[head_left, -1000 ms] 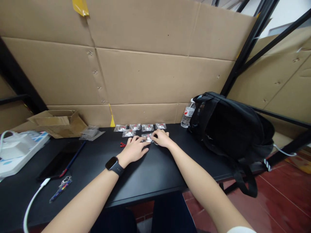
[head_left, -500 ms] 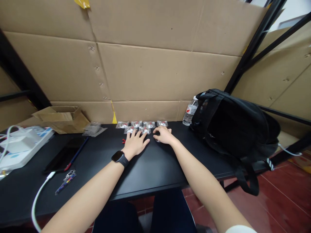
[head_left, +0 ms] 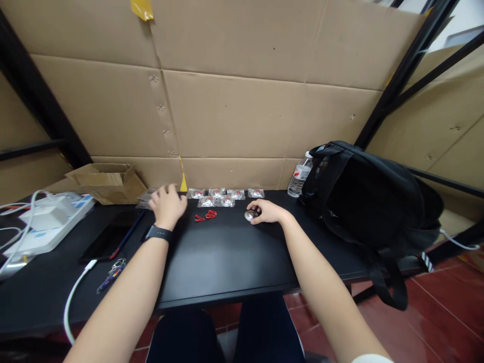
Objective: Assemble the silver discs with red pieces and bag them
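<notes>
My right hand (head_left: 265, 212) grips a small round shiny metal disc (head_left: 250, 216) on the black table, its fingers curled round the edge. My left hand (head_left: 168, 204) is over the clear plastic bags (head_left: 145, 198) beside the cardboard box; its fingers are bent and a little apart, and their tips are partly hidden. Several clear packets (head_left: 227, 201) with round silvery pieces and red bits inside lie in two rows at the back. Between my hands, small red cord loops (head_left: 210, 214) rest on the table.
At the left stand an open brown cardboard box (head_left: 106, 184) and a white power strip (head_left: 56, 227). Nearby lie a phone (head_left: 102, 237) with a charging cable and a keychain (head_left: 112, 272). A water bottle (head_left: 300, 176) and a black backpack (head_left: 374, 201) occupy the right. Cardboard (head_left: 234, 121) walls the back.
My left hand has moved left from the packets to the plastic bags, uncovering the red loops. My right hand stays near its place, and the metal disc shows more clearly. The view has shifted slightly.
</notes>
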Tool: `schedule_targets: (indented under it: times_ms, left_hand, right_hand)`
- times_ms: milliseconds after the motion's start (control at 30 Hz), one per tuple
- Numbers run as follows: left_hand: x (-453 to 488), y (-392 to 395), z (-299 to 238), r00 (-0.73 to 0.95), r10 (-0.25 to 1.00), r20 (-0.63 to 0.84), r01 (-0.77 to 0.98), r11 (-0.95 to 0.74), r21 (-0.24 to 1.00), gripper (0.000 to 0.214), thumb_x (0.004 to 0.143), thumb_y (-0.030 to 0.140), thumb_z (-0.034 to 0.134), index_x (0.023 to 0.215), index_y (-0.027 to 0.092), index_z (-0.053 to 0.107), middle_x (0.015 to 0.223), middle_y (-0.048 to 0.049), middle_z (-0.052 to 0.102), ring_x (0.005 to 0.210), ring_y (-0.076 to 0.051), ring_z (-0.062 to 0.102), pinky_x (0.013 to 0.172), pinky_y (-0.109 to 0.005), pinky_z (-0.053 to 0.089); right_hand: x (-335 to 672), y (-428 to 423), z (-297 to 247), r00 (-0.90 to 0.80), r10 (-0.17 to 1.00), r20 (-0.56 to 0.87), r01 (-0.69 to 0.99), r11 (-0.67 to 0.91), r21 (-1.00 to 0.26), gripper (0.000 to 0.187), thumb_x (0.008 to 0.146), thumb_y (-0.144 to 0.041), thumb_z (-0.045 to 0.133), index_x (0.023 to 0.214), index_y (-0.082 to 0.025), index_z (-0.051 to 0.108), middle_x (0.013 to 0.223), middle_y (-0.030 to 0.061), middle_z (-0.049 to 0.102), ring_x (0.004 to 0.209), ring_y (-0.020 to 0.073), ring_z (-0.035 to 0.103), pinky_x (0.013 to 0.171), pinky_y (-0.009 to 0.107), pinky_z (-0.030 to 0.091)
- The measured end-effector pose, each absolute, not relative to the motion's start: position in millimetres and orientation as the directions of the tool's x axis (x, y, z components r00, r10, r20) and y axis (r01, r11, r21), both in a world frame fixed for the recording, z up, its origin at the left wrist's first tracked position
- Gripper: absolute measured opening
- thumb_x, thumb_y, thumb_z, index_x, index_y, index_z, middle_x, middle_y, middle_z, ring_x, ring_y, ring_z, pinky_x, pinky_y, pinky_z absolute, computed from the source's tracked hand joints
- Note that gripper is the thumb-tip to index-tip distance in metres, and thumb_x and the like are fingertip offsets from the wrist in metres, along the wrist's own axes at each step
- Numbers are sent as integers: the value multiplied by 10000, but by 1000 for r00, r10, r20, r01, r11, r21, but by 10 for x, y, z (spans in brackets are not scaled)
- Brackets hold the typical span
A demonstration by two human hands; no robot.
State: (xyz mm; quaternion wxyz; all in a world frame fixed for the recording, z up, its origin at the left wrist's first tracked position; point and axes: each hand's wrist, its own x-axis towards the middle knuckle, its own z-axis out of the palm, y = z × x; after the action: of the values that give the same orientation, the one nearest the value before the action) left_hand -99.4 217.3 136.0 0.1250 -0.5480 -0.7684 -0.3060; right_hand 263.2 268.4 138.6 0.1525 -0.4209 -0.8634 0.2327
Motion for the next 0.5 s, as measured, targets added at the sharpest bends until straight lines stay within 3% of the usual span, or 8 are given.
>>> schedule_targets:
  times_ms: [133,267,367,500]
  left_hand:
    - [-1516,2211,1299,-556,724,408,820,395,414,486,961,396,497,1361,120,516,1324,-226,599,1225,-441,481,985,-579,359]
    - [-1672,2241,1266,-566,727,389,809,399,433,418,947,358,529,1314,159,550,1226,-190,666,1191,-420,529,969,-568,353]
    - [-1656,2245,1244,-575,702,420,808,407,426,378,950,323,516,1293,171,560,1277,-193,633,1212,-401,514,974,-567,338]
    - [-1651,2253,1198,-623,655,427,777,455,435,527,900,417,601,1344,142,531,1389,-246,546,1264,-441,468,976,-594,327]
  right_hand:
    - [2638,2682,1382,-590,806,40,647,502,-574,468,624,-234,864,1071,-170,744,936,20,701,710,125,595,693,246,470]
    - [2616,2669,1377,-597,800,61,635,518,-572,482,626,-218,860,1089,-163,739,960,27,702,730,126,602,702,236,468]
    - [2599,2658,1379,-602,795,75,633,533,-562,515,626,-232,868,1117,-170,730,1006,36,711,770,139,618,723,238,470]
    - [2584,2655,1380,-612,786,86,631,550,-547,463,638,-240,862,1080,-172,744,1001,37,729,789,150,627,737,243,469]
